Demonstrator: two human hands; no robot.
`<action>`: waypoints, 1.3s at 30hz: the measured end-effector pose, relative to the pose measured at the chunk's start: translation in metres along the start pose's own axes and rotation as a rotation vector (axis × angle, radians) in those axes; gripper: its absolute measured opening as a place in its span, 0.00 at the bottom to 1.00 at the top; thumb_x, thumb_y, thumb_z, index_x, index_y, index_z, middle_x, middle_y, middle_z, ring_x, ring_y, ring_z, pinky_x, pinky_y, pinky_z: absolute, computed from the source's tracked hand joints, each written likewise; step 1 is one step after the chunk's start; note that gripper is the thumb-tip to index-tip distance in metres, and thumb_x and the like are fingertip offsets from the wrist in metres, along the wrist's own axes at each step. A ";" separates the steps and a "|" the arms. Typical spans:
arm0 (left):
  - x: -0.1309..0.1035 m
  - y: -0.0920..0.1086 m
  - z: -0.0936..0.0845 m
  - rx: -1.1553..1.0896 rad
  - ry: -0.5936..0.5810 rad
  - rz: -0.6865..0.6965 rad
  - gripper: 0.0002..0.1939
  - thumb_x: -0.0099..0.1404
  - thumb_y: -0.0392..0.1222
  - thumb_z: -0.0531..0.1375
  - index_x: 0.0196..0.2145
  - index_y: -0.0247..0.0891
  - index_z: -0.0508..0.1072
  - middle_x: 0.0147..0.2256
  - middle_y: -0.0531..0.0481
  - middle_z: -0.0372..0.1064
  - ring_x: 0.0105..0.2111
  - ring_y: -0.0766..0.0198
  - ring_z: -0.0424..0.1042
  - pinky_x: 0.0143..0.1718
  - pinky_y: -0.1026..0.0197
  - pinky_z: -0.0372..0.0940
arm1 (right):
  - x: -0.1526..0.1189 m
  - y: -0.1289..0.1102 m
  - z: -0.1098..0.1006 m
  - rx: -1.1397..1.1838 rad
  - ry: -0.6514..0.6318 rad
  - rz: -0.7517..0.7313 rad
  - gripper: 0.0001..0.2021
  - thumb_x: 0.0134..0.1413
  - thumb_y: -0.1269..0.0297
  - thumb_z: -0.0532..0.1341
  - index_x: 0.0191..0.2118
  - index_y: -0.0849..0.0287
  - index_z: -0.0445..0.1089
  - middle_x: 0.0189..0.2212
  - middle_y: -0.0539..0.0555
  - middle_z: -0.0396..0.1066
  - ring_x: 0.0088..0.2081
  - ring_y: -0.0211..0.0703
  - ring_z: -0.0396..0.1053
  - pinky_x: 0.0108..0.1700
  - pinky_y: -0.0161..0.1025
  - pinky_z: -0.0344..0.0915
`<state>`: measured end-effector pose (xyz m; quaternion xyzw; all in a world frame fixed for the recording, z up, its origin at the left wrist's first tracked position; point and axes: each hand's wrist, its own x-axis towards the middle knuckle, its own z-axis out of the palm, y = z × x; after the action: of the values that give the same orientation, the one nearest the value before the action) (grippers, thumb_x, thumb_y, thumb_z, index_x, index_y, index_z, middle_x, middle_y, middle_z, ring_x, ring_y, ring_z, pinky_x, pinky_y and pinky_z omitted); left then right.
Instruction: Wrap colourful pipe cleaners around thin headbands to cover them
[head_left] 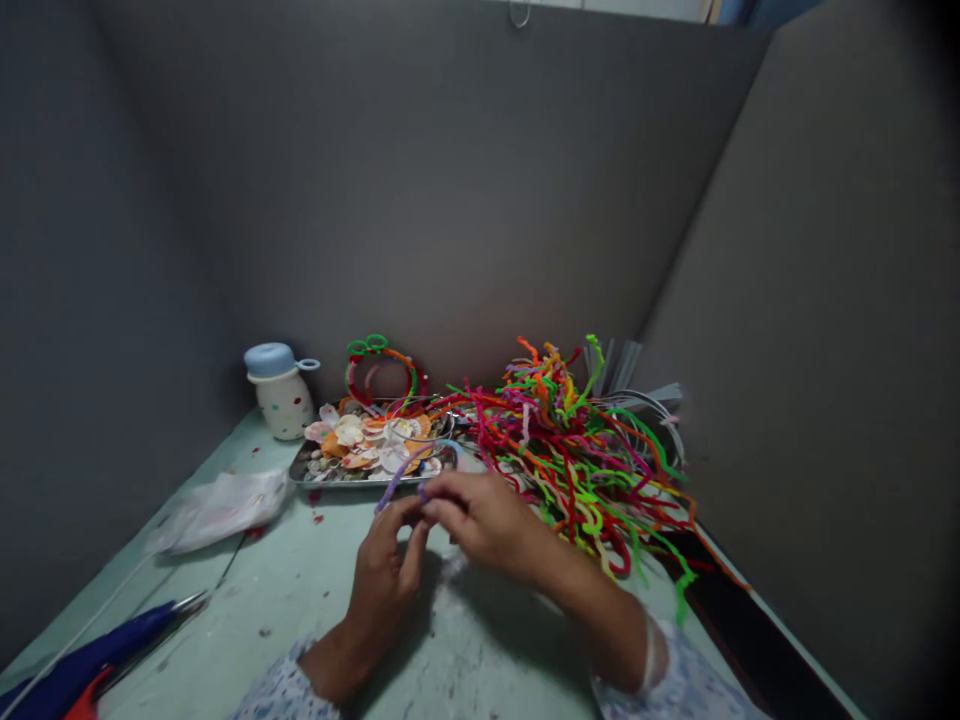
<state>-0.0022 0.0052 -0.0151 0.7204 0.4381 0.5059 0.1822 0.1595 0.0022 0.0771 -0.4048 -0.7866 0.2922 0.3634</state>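
Purple fuzzy strand [391, 486] — pinched in fingers [450, 486], spotted bottle [283, 405] beyond

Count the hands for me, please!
2: the left hand and the right hand, fingertips close together at the purple fuzzy strand, in front of the metal tray. No others show.

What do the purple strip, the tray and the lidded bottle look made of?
Purple strip: probably fuzzy chenille, matte, judging by its soft edge; any core is hidden. Tray: likely metal, dull shine, from its thin bright rim. Lidded bottle: smooth, perhaps plastic, from its soft sheen; glass can't be ruled out.
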 end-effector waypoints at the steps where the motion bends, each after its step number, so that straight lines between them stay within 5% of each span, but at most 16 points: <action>1: 0.000 -0.001 0.000 -0.021 0.017 -0.045 0.10 0.66 0.41 0.53 0.44 0.38 0.68 0.38 0.47 0.71 0.38 0.59 0.70 0.41 0.58 0.64 | 0.000 0.002 0.011 -0.114 0.003 -0.017 0.06 0.57 0.67 0.56 0.38 0.56 0.70 0.32 0.52 0.74 0.33 0.39 0.70 0.34 0.35 0.61; 7: 0.002 0.004 -0.003 -0.120 0.060 -0.173 0.07 0.66 0.42 0.54 0.40 0.39 0.67 0.36 0.50 0.70 0.37 0.62 0.69 0.40 0.61 0.64 | -0.001 0.008 0.019 -0.446 0.052 0.120 0.08 0.59 0.65 0.54 0.44 0.56 0.64 0.33 0.53 0.75 0.30 0.42 0.69 0.30 0.36 0.52; 16: 0.005 0.010 -0.008 -0.194 0.018 -0.166 0.07 0.66 0.42 0.52 0.36 0.39 0.69 0.34 0.51 0.68 0.37 0.63 0.67 0.40 0.62 0.62 | -0.004 0.004 0.020 -0.486 -0.089 0.097 0.09 0.55 0.67 0.55 0.43 0.55 0.64 0.31 0.53 0.74 0.28 0.42 0.67 0.29 0.37 0.50; 26: 0.006 0.010 -0.007 -0.304 0.011 -0.214 0.07 0.65 0.42 0.53 0.40 0.39 0.67 0.37 0.51 0.68 0.38 0.63 0.67 0.41 0.62 0.61 | -0.001 0.004 0.003 -0.090 -0.099 0.037 0.07 0.52 0.72 0.56 0.37 0.57 0.64 0.30 0.50 0.73 0.29 0.38 0.68 0.31 0.33 0.58; 31: 0.008 0.007 -0.004 -0.319 0.080 -0.252 0.07 0.65 0.41 0.54 0.40 0.39 0.66 0.35 0.50 0.67 0.36 0.63 0.67 0.39 0.61 0.62 | 0.002 0.001 -0.024 0.327 -0.089 0.277 0.05 0.55 0.66 0.57 0.38 0.58 0.62 0.28 0.51 0.74 0.20 0.32 0.62 0.22 0.29 0.58; 39: 0.010 0.009 -0.004 -0.366 0.088 -0.276 0.07 0.64 0.42 0.56 0.40 0.38 0.66 0.35 0.50 0.67 0.36 0.64 0.68 0.39 0.61 0.63 | 0.006 0.011 -0.020 0.204 -0.283 0.467 0.09 0.52 0.68 0.57 0.39 0.60 0.70 0.28 0.52 0.76 0.18 0.31 0.58 0.19 0.29 0.53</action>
<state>-0.0008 0.0078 -0.0010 0.5858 0.4408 0.5781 0.3582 0.1780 0.0157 0.0822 -0.4916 -0.6814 0.4993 0.2117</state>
